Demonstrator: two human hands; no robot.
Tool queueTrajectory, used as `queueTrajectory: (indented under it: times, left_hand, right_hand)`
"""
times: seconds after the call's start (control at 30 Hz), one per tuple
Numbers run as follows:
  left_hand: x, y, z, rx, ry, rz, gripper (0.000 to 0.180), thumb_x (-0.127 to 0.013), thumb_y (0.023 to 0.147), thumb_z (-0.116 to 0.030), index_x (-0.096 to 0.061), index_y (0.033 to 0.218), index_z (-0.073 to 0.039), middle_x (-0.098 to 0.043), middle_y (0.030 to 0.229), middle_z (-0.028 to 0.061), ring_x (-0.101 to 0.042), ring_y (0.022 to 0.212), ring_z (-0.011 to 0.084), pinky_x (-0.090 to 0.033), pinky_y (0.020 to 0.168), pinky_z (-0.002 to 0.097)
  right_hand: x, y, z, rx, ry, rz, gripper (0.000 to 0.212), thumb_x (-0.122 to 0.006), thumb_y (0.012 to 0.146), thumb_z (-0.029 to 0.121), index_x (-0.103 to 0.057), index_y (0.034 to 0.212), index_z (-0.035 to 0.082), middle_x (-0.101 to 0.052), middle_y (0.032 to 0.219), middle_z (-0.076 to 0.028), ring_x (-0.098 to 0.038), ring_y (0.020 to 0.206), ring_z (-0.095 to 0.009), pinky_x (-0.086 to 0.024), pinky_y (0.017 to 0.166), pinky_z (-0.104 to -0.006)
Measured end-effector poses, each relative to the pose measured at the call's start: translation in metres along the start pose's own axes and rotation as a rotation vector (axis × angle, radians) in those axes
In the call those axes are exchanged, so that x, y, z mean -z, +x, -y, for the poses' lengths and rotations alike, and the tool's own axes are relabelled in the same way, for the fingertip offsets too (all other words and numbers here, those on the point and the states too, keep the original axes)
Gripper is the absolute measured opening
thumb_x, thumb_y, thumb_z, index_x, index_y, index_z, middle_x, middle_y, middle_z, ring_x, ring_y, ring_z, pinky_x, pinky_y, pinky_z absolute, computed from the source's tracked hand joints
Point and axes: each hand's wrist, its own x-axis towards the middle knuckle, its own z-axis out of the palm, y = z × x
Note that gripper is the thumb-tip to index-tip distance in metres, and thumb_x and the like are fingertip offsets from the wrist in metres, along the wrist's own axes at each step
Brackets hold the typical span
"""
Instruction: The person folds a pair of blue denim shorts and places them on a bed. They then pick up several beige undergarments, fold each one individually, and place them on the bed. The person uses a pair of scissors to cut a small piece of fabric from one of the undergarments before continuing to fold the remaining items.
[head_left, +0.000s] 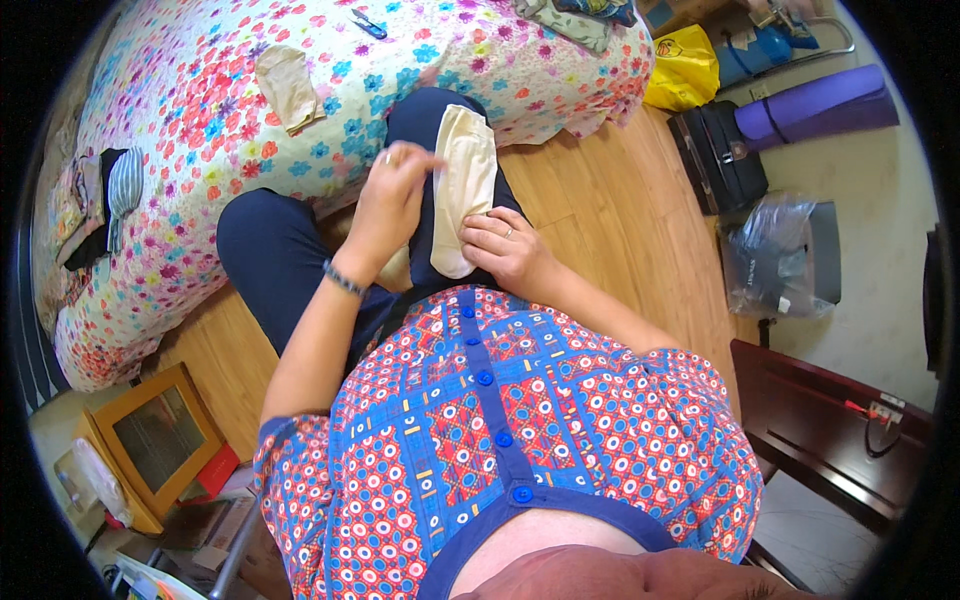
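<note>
A cream sock [464, 185] lies stretched lengthwise over my right thigh, its cuff toward the bed. My right hand [508, 252] grips the sock's edge near the toe end, fingers curled on top of the cloth. My left hand [395, 185] is raised just left of the sock, its fingers drawn together in a pinch. One blurred fingertip reaches toward the fabric. Whatever the pinch holds is too small to make out. A second cream sock [288, 88] rests on the flowered bedspread, and blue-handled thread snips [369, 24] lie farther back.
The bed [215, 215] with its flowered cover stands before my knees. Folded clothes [95, 205] sit on its left side. To the right are a black case [715, 160], a purple rolled mat [820, 108], a yellow bag [683, 68] and a dark wooden table [825, 430].
</note>
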Motion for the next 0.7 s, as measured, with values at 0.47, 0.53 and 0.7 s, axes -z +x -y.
queueTrajectory:
  times: [0.47,0.53,0.7]
  left_hand:
    - [-0.027,0.028,0.028,0.214,0.082,-0.292,0.013,-0.066,0.076,-0.009,-0.06,0.085,-0.001,-0.056,0.08,0.0083,-0.056,0.077,0.0208,-0.045,0.068,0.0298]
    - [-0.017,0.018,0.017,-0.035,0.02,-0.224,0.012,-0.066,0.076,-0.008,-0.06,0.085,-0.003,-0.057,0.081,0.0106,-0.057,0.08,0.0247,-0.046,0.07,0.0334]
    - [-0.016,-0.039,0.006,0.299,-0.604,0.343,0.017,-0.054,0.091,-0.017,-0.062,0.089,-0.002,-0.059,0.08,0.0028,-0.054,0.076,0.012,-0.044,0.071,0.0287]
  right_hand:
    - [0.008,-0.008,0.008,-0.125,0.099,-0.038,0.017,-0.064,0.068,0.009,-0.063,0.086,0.009,-0.059,0.081,-0.003,-0.057,0.083,-0.018,-0.041,0.075,-0.0347]
    - [0.011,-0.007,0.007,-0.204,0.201,-0.035,0.015,-0.066,0.071,0.009,-0.064,0.085,0.009,-0.059,0.076,-0.003,-0.057,0.079,-0.019,-0.041,0.073,-0.0348]
    - [-0.005,-0.006,-0.004,-0.679,0.565,-0.108,0.01,-0.066,0.078,0.011,-0.065,0.084,0.004,-0.059,0.068,-0.008,-0.057,0.066,-0.02,-0.043,0.061,-0.0322]
